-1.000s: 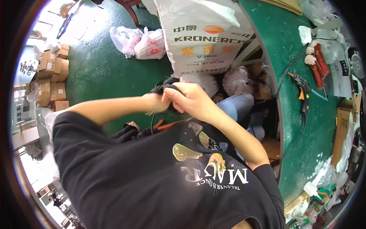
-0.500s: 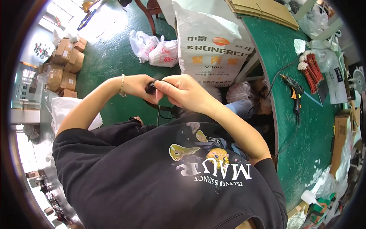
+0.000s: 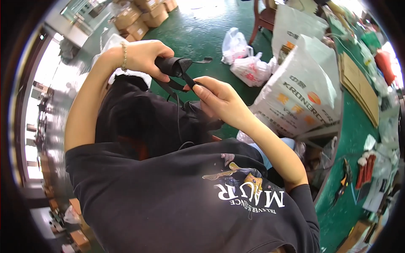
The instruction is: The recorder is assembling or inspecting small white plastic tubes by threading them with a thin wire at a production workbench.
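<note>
In the head view, the left hand (image 3: 147, 59), with a thin bracelet (image 3: 124, 55) at its wrist, grasps a black roll (image 3: 168, 66). Its thumb is at the lower side of the roll and the other fingers are at the upper side. The roll is in the air in front of the person, above the dark cloth (image 3: 135, 114) which lies at the lap, and its hollow end points toward the right hand (image 3: 221, 99). This right hand is pinching a narrow black strap (image 3: 188, 80) between the thumb and the fingers, and the strap goes up to the hollow end of the roll. Whether it is fixed there or only wound, I cannot tell. A flat black end (image 3: 202, 61) sticks out on the far side of the roll. Under the left hand, a black band hangs in a loop, and a thin cord (image 3: 179, 122) goes down toward the shirt.

In my judgement, the step in hand is the handling of the strap at the end of the roll: the left hand supports, the right hand guides. A next move would call for a steady left grip, so that the roll does not become loose, and for a light but sure pinch on the strap, without twisting it. The hanging band and the cord could perhaps tangle with it.

At the right side, a glue gun (image 3: 344, 181) and a bundle of red sticks (image 3: 366, 170) lie on the green table (image 3: 344, 139), well apart from both hands.
</note>
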A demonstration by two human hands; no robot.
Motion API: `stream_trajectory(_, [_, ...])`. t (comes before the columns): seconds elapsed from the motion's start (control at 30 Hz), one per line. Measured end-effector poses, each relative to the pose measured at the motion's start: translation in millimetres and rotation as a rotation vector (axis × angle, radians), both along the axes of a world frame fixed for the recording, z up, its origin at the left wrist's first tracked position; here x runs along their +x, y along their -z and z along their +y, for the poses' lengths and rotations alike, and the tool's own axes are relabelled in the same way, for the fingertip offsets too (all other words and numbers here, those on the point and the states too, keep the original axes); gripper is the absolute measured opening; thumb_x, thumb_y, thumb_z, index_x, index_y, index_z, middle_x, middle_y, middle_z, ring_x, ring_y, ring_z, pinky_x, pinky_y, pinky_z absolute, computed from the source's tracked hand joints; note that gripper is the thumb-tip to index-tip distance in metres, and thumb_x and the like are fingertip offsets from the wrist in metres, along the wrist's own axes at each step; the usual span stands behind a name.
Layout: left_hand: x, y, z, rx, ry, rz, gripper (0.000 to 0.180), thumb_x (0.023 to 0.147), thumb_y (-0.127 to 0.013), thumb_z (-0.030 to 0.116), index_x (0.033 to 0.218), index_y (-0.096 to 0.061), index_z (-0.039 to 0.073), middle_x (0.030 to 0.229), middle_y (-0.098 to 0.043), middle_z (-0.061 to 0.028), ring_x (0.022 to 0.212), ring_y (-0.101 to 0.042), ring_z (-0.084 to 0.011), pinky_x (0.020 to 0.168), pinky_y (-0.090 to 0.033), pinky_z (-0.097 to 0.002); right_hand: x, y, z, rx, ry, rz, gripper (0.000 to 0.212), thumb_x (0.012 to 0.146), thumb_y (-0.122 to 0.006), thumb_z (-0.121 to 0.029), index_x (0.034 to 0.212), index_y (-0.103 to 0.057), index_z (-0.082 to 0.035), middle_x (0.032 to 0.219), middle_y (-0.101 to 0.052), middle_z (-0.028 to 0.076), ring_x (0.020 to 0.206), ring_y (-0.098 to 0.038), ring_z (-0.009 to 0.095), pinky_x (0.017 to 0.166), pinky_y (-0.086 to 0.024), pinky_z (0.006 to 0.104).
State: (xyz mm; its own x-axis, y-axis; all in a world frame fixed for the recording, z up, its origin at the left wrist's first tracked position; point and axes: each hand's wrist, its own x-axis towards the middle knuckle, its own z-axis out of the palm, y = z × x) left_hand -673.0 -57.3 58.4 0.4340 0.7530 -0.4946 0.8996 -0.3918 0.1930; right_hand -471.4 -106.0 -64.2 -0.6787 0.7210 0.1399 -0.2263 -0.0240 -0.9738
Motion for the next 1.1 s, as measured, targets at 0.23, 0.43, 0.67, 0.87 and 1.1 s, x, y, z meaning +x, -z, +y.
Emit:
stream_trajectory(0.23, [-65,-25,-33,0.405,-0.074,0.010,0.037,0.062,-0.070,0.026,0.067,-0.045,-0.001,0.058,-0.045,-0.0125,0.055,-0.043,-0.0266,0.053,-0.036,-0.0334,-63,-18,24,0.198,-0.119,0.041,0.025,0.092,-0.043,-0.018,0.108,-0.053,-0.002,0.056,-0.043,-0.004,0.047,-0.039,0.003,0.045,-0.031,0.0173])
stream_trajectory(0.43, [-90,-22,-43,0.601,-0.160,0.135,0.034,0.060,-0.069,0.023,0.068,-0.046,0.000,0.061,-0.050,-0.0157,0.062,-0.049,-0.0330,0.056,-0.039,-0.0353,-88,-18,37,0.158,-0.224,-0.004,0.023,0.092,-0.042,-0.019,0.104,-0.055,-0.004,0.056,-0.047,-0.003,0.046,-0.039,0.002,0.043,-0.032,0.0162])
stream_trajectory(0.67, [-78,-51,-86,0.235,-0.373,0.159,0.035,0.054,-0.071,0.020,0.071,-0.047,0.001,0.061,-0.053,-0.0130,0.059,-0.052,-0.0298,0.055,-0.040,-0.0348,-89,-23,19,0.254,-0.358,-0.022,0.020,0.091,-0.045,-0.019,0.097,-0.055,-0.003,0.056,-0.049,-0.002,0.050,-0.043,0.004,0.049,-0.038,0.0182])
stream_trajectory(0.87, [-64,-50,-129,0.185,-0.178,0.085,0.052,0.045,-0.080,0.033,0.073,-0.049,0.002,0.060,-0.055,-0.0099,0.060,-0.057,-0.0262,0.053,-0.042,-0.0316,-71,-31,-5,0.485,-0.646,-0.065,0.014,0.088,-0.049,-0.013,0.094,-0.056,-0.002,0.053,-0.051,0.004,0.051,-0.053,0.011,0.052,-0.042,0.0254])
stream_trajectory(1.1, [-70,-21,-115,-0.231,-0.386,-0.157,0.022,0.068,-0.068,0.013,0.081,-0.060,-0.002,0.074,-0.065,-0.0108,0.069,-0.064,-0.0178,0.063,-0.049,-0.0247,-75,65,-10,0.310,-0.608,-0.294,0.019,0.090,-0.046,-0.020,0.095,-0.055,-0.004,0.073,-0.059,0.008,0.068,-0.058,0.019,0.068,-0.045,0.0296])
